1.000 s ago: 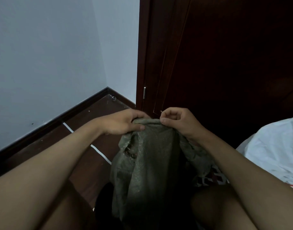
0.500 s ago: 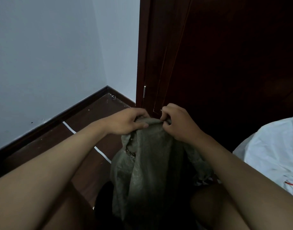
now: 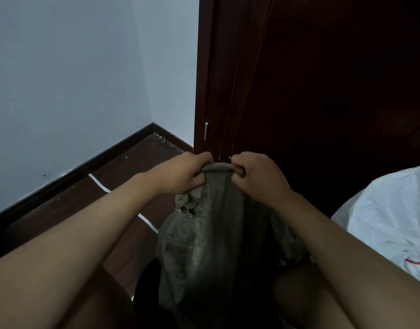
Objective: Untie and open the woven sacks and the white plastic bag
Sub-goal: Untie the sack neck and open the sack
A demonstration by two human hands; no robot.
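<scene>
Pinching the sack [image 3: 211, 233] top with both hands, left [image 3: 180, 175] and right [image 3: 256, 176] | sack stands on the floor between my knees | I should pull its mouth apart slowly, mind the torn hole | white bag [image 3: 389, 214] waits at right

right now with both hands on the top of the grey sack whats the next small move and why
Probably draw the two hands apart to spread the mouth: the left hand and right hand each grip the bunched top edge of the woven sack, and no tie shows between them.
</scene>
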